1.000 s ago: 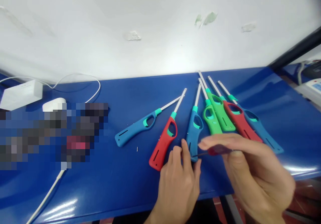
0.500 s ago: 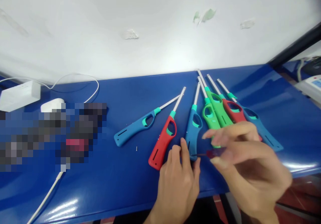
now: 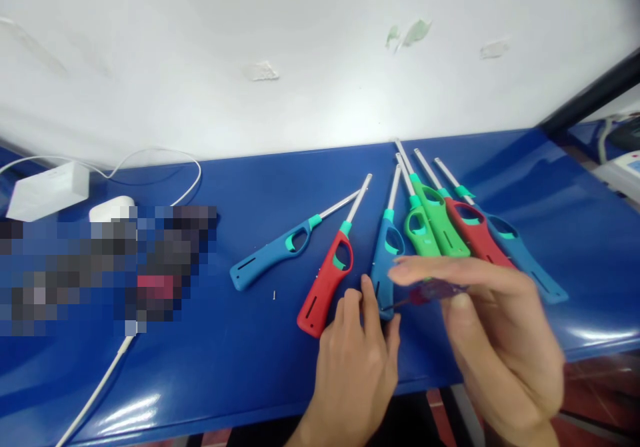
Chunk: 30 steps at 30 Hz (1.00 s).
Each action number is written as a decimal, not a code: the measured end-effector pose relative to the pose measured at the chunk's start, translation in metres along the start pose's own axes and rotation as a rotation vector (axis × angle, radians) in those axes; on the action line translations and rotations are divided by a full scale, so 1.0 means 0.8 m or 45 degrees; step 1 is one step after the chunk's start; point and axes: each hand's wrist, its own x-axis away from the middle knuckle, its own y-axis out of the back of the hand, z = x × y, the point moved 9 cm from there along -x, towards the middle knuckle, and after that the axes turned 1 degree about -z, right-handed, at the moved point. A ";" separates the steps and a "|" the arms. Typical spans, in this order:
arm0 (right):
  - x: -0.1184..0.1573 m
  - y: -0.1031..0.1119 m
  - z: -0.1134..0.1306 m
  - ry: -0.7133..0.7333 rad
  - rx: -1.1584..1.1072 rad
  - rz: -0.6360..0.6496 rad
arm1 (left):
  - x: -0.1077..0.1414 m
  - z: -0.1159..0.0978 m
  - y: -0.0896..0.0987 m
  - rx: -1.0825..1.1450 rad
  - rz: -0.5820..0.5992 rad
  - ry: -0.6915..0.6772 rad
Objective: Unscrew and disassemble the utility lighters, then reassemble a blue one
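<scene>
My left hand (image 3: 355, 360) grips the handle end of a blue gas lighter (image 3: 383, 270) on the table, fingers and thumb on either side. My right hand (image 3: 505, 333) is closed on a small screwdriver (image 3: 427, 291) with a dark, reddish translucent handle. Its thin tip meets the hole near the bottom of that handle; whether a screw sits there is too small to tell. Left of my left hand lies a red lighter (image 3: 323, 287), touching or nearly touching the fingers. Green lighters (image 3: 423, 233) lie partly behind my right hand.
Another blue lighter (image 3: 270, 255) lies further left, a tiny screw (image 3: 274, 295) below it. At right are a red lighter (image 3: 480, 237) and a blue one (image 3: 533, 267). A white box (image 3: 47, 193), a white rounded object (image 3: 113, 208) and cables stand left. A wall (image 3: 300, 113) rises behind.
My right hand has shifted its fingers on the screwdriver: the index finger now stretches over the handle, which tilts more. My left hand and the blue lighter stay in place.
</scene>
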 end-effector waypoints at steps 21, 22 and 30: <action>-0.010 0.037 -0.029 -0.353 0.377 0.139 | 0.001 -0.001 -0.001 0.006 0.001 -0.011; -0.004 0.025 -0.038 -0.394 0.495 0.277 | 0.001 -0.001 -0.001 0.005 0.009 -0.013; 0.025 -0.011 -0.074 -0.469 0.630 0.570 | 0.003 0.002 -0.007 0.026 0.055 0.010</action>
